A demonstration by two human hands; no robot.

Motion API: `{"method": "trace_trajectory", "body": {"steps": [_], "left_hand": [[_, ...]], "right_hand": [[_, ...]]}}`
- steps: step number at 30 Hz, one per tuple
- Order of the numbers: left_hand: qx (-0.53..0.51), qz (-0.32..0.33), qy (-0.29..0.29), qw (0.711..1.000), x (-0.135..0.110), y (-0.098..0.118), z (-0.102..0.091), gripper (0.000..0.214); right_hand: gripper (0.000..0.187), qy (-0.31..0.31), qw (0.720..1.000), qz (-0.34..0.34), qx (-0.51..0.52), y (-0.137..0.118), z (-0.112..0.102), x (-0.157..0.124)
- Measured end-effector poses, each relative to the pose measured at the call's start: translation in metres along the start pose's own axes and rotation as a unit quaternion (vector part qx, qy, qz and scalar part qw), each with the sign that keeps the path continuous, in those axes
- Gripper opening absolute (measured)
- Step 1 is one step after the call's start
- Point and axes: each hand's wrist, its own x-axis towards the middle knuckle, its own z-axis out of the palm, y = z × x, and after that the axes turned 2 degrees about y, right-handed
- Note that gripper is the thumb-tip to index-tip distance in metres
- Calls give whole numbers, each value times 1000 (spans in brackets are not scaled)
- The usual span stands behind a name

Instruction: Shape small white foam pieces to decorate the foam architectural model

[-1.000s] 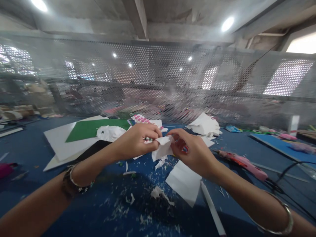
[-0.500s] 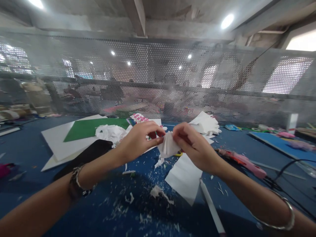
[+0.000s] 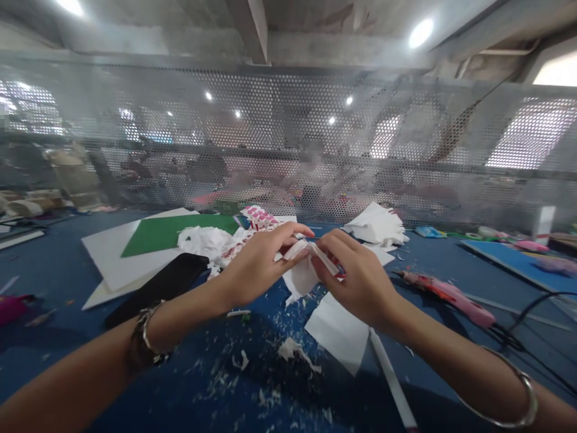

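Both my hands meet above the blue table (image 3: 67, 337), pinching one small folded piece of white paper (image 3: 301, 273). My left hand (image 3: 259, 261) grips its upper left edge with thumb and fingers closed; a bracelet sits on that wrist. My right hand (image 3: 356, 273) holds the right side, fingers curled around the fold, with a bangle on the forearm. Below the hands lies a flat white sheet (image 3: 338, 331), and small paper scraps (image 3: 288, 349) litter the table.
A black phone (image 3: 157, 288) lies left of my arm beside white boards and a green sheet (image 3: 171, 231). A crumpled white paper (image 3: 202, 240), a paper stack (image 3: 376, 225), a pink glue gun (image 3: 446, 294) with cable and a white stick (image 3: 390, 379) lie around. Perforated metal screen behind.
The hands have kept working the folded paper: it was pulled together and turned, and the fingers shifted along its top edge. The arms stayed in nearly the same place.
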Motion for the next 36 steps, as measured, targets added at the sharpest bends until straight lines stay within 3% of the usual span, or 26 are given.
{"method": "trace_trajectory", "body": {"steps": [7,12,16,20,27,33,36], "left_hand": [[0,-8,43,999,4,-7,-4,25],[23,21,34,999,6,-10,-8,26],[35,-30,89,995,6,-11,-11,32],[-57,-93,112,988,7,-13,-11,31],[-73,-82,54,992,12,-18,-26,31],[-13,-68,33,997,12,-20,-39,32],[39,-72,2,997,12,-19,-46,30]], "right_hand": [[25,23,983,124,130,9,-14,8],[27,-3,988,107,115,8,-19,9],[27,24,986,117,116,9,-21,11],[25,39,972,168,159,15,-21,13],[37,51,928,235,284,26,-26,16],[34,25,964,202,172,25,-29,15],[45,-18,970,201,139,27,-27,14]]}}
